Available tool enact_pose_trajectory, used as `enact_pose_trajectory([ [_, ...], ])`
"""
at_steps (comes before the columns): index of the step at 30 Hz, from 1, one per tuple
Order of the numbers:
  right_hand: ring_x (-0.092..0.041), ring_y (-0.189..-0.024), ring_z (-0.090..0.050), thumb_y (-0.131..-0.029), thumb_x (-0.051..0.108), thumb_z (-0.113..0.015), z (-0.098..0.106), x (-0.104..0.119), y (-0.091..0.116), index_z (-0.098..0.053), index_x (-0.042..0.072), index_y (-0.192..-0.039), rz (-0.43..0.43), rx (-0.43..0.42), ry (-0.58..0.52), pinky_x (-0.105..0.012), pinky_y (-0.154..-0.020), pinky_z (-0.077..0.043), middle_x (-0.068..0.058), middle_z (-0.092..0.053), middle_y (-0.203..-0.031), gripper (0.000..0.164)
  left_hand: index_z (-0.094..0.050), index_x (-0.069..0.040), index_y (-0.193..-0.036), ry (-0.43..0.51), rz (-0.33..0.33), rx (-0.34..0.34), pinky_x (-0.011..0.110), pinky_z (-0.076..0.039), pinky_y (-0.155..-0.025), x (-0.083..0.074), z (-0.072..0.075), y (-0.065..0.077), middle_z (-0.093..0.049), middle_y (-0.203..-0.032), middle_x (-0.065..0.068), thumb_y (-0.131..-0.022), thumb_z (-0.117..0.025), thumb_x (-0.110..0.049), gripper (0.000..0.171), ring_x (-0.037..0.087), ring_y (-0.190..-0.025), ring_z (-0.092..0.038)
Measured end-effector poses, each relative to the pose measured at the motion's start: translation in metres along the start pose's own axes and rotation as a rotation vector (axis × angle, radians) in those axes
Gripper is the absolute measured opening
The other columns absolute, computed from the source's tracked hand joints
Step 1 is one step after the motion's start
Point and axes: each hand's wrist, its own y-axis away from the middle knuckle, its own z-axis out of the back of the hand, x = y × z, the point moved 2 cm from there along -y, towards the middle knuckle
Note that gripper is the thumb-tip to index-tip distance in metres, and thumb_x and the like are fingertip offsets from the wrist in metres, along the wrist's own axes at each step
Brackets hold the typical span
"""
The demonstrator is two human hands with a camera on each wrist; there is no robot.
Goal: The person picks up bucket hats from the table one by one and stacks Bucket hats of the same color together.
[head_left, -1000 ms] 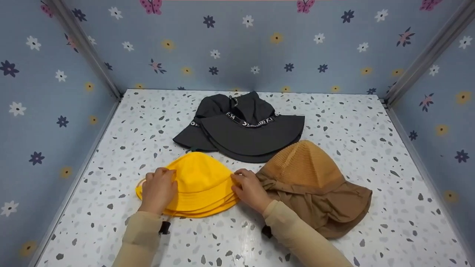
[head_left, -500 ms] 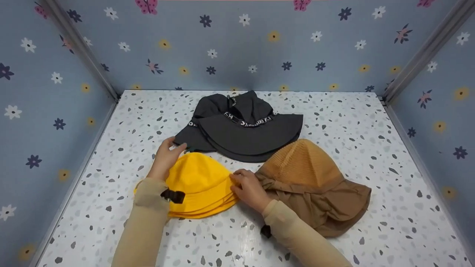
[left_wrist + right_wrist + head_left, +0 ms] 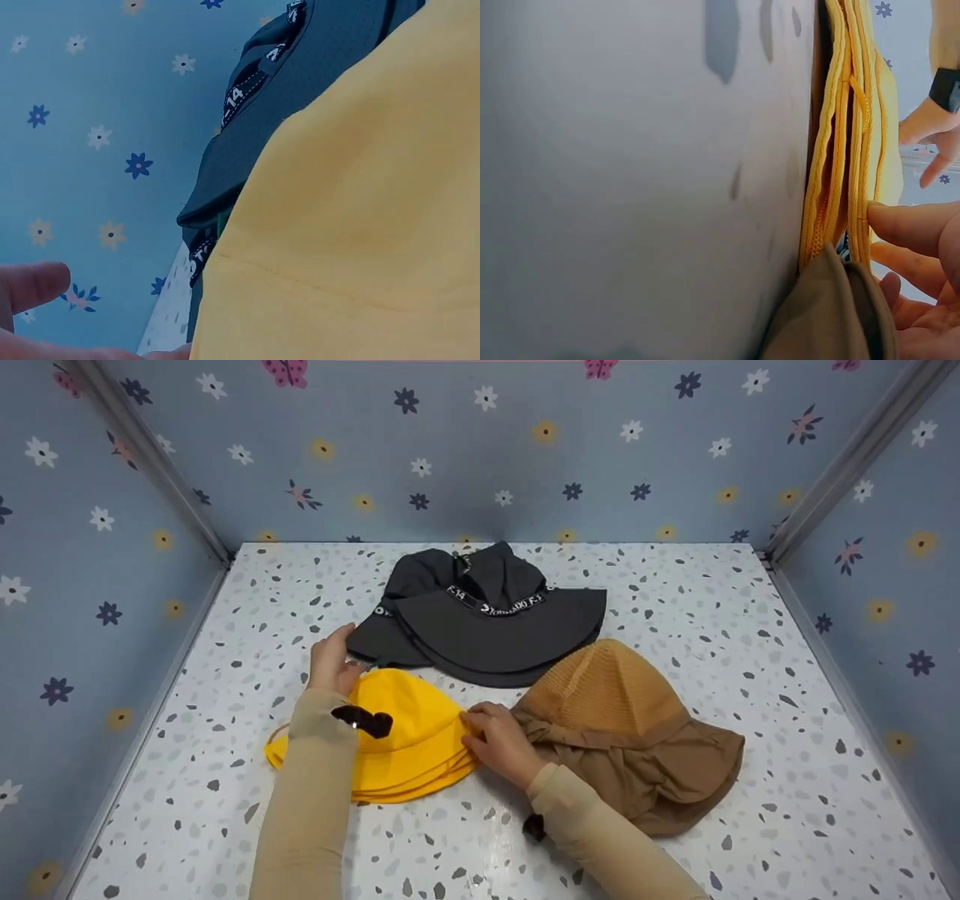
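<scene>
A stack of yellow bucket hats (image 3: 409,705) sits at the front left, its layered brims (image 3: 859,150) seen edge-on in the right wrist view. My right hand (image 3: 504,741) pinches the right edge of these brims between thumb and fingers. Past the stack's left side reaches my left hand (image 3: 331,661), thumb and fingers apart, its fingertips beside the left brim of the dark grey hats (image 3: 502,641). In the left wrist view, yellow cloth (image 3: 360,210) covers the right side, and the left thumb (image 3: 41,286) shows at lower left.
A brown sun hat (image 3: 637,757) with a ribbed tan crown lies right of my right hand, its brim (image 3: 817,315) close to the yellow ones. Flower-patterned panels (image 3: 480,457) wall the speckled white table (image 3: 750,660) at the back and both sides.
My left hand has let go of the yellow hats' left side and moved away from me, up to the dark hats' left brim. My right hand has stayed at the yellow brims.
</scene>
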Motion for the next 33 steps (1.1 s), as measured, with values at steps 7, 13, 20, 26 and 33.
enact_pose_trajectory([
  [7, -0.029, -0.111, -0.058, -0.096, 0.014, -0.066, -0.002, 0.000, -0.001, -0.065, 0.001, -0.128, -0.013, 0.007, -0.025, -0.043, -0.099, -0.049, -0.015, -0.063, -0.120, 0.035, -0.007, -0.027, -0.160, 0.303, 0.025, -0.028, 0.035, -0.031, -0.120, 0.008, 0.008, -0.012, -0.018, -0.166, -0.001, -0.104, -0.050, -0.024, 0.071, 0.017, -0.150, -0.026],
  [13, -0.029, -0.111, -0.058, -0.096, 0.015, -0.066, -0.001, -0.001, -0.002, -0.065, 0.001, -0.129, -0.039, 0.012, -0.033, -0.043, -0.100, -0.048, -0.015, -0.063, -0.120, 0.036, -0.027, -0.023, -0.157, 0.346, 0.009, -0.087, 0.022, -0.048, -0.098, 0.013, 0.011, -0.022, -0.043, -0.144, 0.000, -0.102, -0.052, -0.017, 0.060, 0.011, -0.118, -0.048],
  [20, -0.030, -0.112, -0.057, -0.096, 0.014, -0.066, -0.001, -0.002, -0.001, -0.065, 0.001, -0.129, -0.050, 0.020, -0.060, -0.043, -0.099, -0.049, -0.015, -0.063, -0.121, 0.036, -0.053, -0.009, -0.126, 0.278, -0.053, -0.110, 0.021, -0.044, -0.068, 0.016, 0.008, -0.024, -0.048, -0.085, 0.000, -0.095, -0.064, -0.010, 0.033, 0.013, -0.076, -0.044],
  [26, -0.029, -0.112, -0.057, -0.096, 0.013, -0.066, -0.001, -0.003, -0.001, -0.064, 0.001, -0.130, -0.046, 0.023, -0.077, -0.042, -0.098, -0.049, -0.015, -0.063, -0.121, 0.036, -0.061, -0.004, -0.105, 0.042, -0.100, -0.059, 0.024, -0.044, -0.076, 0.018, 0.001, -0.019, -0.052, -0.088, 0.002, -0.092, -0.067, -0.005, 0.015, 0.016, -0.081, -0.047],
  [33, -0.031, -0.113, -0.057, -0.096, 0.014, -0.066, -0.002, -0.004, -0.001, -0.064, 0.001, -0.130, -0.044, 0.018, -0.083, -0.044, -0.100, -0.049, -0.016, -0.063, -0.121, 0.036, -0.036, -0.020, -0.154, -0.131, -0.192, -0.028, 0.037, -0.044, -0.109, 0.020, -0.007, -0.018, -0.048, -0.149, 0.008, -0.103, -0.053, -0.018, 0.054, 0.021, -0.131, -0.052],
])
